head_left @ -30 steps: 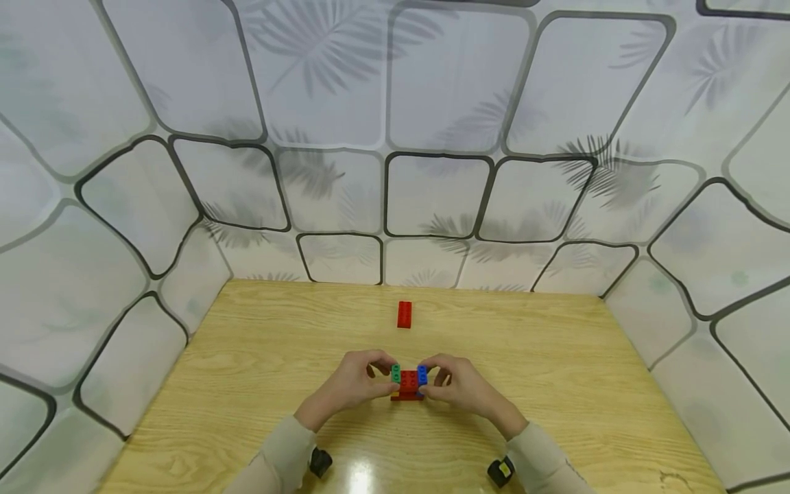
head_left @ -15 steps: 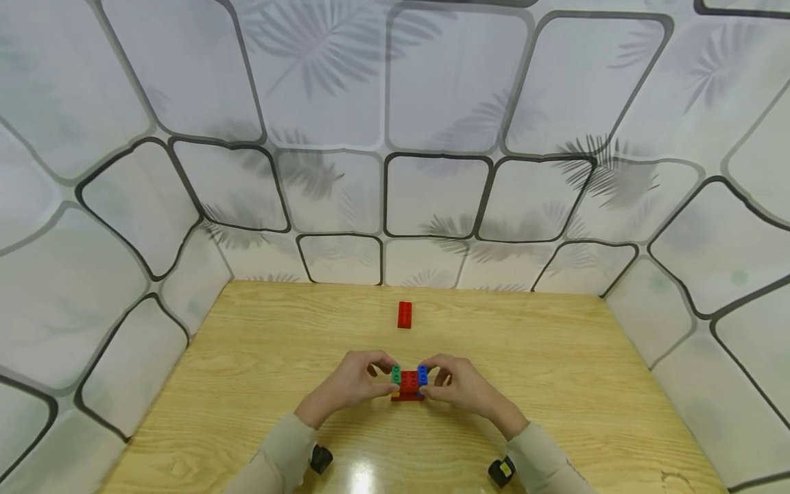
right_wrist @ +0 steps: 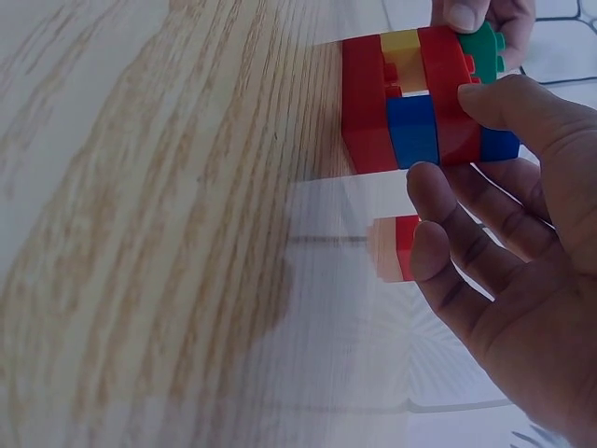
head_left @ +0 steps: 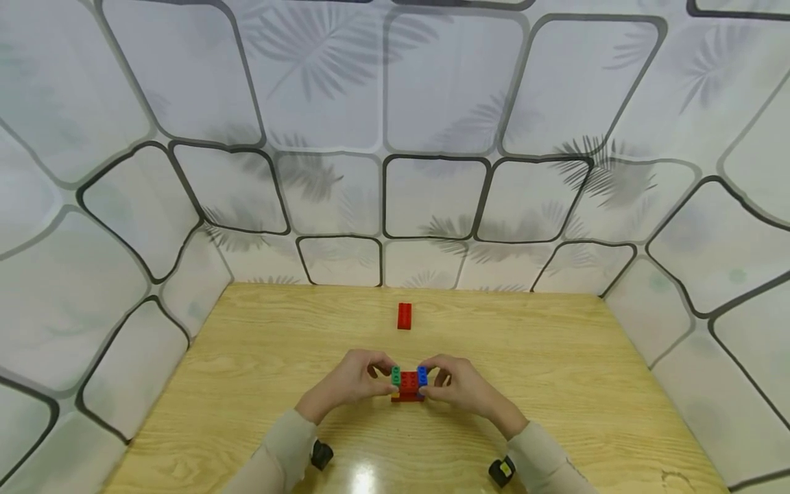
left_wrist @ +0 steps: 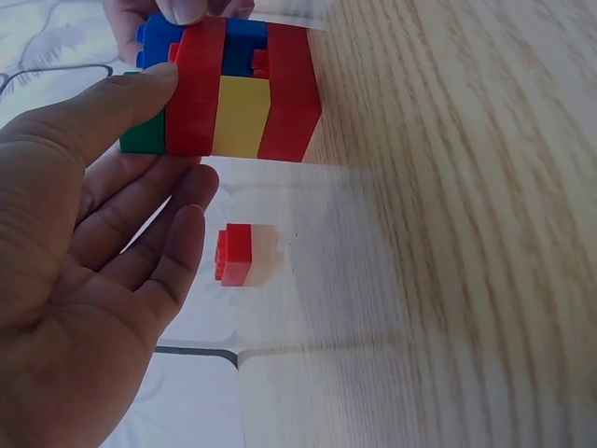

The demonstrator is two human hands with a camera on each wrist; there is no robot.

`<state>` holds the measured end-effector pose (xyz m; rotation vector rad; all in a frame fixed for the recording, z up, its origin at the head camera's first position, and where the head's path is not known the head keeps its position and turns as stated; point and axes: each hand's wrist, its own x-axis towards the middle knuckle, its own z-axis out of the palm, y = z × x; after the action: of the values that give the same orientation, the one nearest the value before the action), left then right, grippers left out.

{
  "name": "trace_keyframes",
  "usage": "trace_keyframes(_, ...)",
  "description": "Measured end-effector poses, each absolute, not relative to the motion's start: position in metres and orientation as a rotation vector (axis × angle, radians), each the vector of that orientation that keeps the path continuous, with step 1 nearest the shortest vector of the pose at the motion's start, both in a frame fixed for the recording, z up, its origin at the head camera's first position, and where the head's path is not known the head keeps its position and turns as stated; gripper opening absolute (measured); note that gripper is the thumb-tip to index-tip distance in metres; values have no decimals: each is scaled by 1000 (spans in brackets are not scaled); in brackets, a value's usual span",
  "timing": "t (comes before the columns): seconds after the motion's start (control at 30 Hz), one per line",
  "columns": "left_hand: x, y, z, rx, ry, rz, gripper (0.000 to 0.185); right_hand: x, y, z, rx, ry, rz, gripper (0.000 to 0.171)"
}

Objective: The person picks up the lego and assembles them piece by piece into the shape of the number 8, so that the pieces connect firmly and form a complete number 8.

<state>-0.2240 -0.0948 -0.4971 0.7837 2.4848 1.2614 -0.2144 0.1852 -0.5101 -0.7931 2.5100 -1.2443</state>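
Observation:
A stack of plastic building bricks (head_left: 409,384) stands on the wooden table between my hands. A red brick (left_wrist: 297,91) forms its base. A yellow brick (left_wrist: 242,116) and a blue brick (right_wrist: 412,130) sit on that base, with a gap between them. Across these lies another red brick (right_wrist: 448,112), topped by a green brick (head_left: 396,374) on the left and a blue brick (head_left: 422,375) on the right. My left hand (head_left: 354,379) pinches the stack's green end between thumb and fingers. On the blue end, my right hand (head_left: 459,385) holds it the same way.
A loose red brick (head_left: 404,316) lies beyond the stack, towards the back of the wooden table (head_left: 296,322). Patterned cloth walls (head_left: 426,199) rise behind the table and along both sides. Each sleeve has a dark wrist device (head_left: 501,471) near it.

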Motion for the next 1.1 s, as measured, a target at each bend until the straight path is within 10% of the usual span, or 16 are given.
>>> trace_keyframes(1.1,-210,-87,-511,840,2625,1374,40,-214,185,-510,-790,2537,-1216,46)
